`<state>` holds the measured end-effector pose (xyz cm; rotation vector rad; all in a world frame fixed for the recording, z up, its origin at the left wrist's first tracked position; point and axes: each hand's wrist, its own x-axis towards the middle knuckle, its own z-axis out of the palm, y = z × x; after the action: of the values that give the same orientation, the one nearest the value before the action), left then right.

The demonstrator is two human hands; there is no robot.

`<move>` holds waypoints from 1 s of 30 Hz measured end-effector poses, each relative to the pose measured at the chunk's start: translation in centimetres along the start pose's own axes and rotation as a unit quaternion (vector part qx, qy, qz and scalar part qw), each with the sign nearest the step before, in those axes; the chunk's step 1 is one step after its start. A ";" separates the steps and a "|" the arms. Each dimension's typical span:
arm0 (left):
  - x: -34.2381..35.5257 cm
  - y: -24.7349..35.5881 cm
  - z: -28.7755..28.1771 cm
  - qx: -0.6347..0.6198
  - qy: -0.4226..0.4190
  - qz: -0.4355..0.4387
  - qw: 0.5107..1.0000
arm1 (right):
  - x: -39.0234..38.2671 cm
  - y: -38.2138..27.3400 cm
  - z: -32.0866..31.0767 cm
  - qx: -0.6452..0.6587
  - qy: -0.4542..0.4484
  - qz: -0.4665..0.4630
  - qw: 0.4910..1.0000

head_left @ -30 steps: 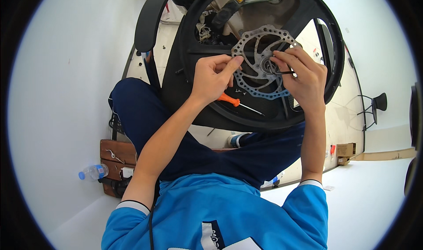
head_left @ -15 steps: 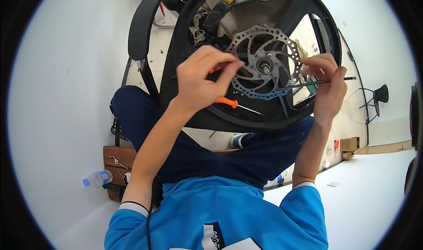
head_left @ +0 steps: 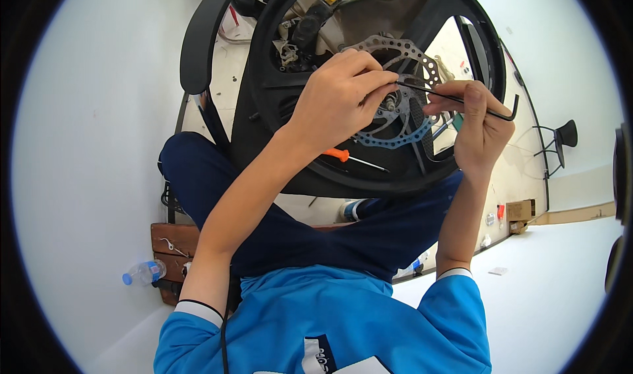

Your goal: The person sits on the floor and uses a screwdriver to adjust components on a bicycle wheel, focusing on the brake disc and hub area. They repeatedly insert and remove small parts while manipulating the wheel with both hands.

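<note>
My right hand [head_left: 480, 126] grips a black L-shaped hex key [head_left: 417, 88], its short bent end pointing up past the fingers. At the key's far tip, my left hand [head_left: 343, 97] pinches thumb and fingers together; whatever lies between them is too small to make out. Both hands hover over a perforated brake disc [head_left: 395, 140] mounted on a black spoked wheel [head_left: 382, 184]. The left hand covers part of the disc, while the threaded axle end [head_left: 390, 102] shows at its centre. An orange-handled screwdriver [head_left: 338, 154] lies on the wheel beneath the left wrist.
The wheel lies on a black armchair seat between my knees, with a curved armrest [head_left: 206, 41] to the left. Near my left elbow, a plastic bottle [head_left: 144, 272] lies by a brown wooden stool [head_left: 173, 241]. Cardboard boxes [head_left: 521, 210] and a black chair [head_left: 564, 134] stand right.
My left hand has moved right to the hex key's tip. In my right hand, the key has swung up off the disc and now slants upward to the left.
</note>
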<state>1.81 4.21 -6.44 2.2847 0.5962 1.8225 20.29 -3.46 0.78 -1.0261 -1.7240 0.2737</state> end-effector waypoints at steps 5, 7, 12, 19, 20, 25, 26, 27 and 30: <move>-0.1 0.0 0.2 -0.015 0.008 -0.001 1.000 | 0.3 0.3 0.4 -0.057 -0.018 -0.043 0.997; -0.1 -0.1 0.3 -0.016 0.008 0.002 1.000 | 0.5 0.0 0.5 -0.115 -0.042 -0.090 0.988; -0.2 0.2 0.3 -0.037 0.025 0.003 0.999 | 1.8 -2.8 1.8 -0.285 -0.145 -0.172 0.932; -0.5 -0.1 1.2 -0.065 0.071 0.049 0.994 | 2.3 -3.0 1.1 -0.279 -0.189 -0.133 0.932; -0.4 -0.1 1.2 -0.065 0.072 0.054 0.994 | 2.4 -3.2 0.8 -0.245 -0.161 -0.156 0.943; 0.2 0.3 1.9 -0.079 0.068 0.069 0.992 | 2.9 -5.9 -3.0 -0.270 -0.161 -0.292 0.903; -0.3 0.0 1.4 -0.058 0.065 0.066 0.994 | 3.2 -6.4 -2.6 -0.345 -0.196 -0.330 0.857; -0.4 -0.1 1.3 -0.057 0.062 0.068 0.994 | 3.5 -7.7 -2.6 -0.433 -0.225 -0.355 0.798; -0.5 -0.3 0.8 -0.042 0.053 0.070 0.995 | 5.3 -9.3 -2.5 -0.491 -0.318 -0.439 0.682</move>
<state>2.39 4.33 -7.22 2.2358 0.3745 2.0025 17.46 -5.86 11.07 -0.6396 -2.9009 -1.1921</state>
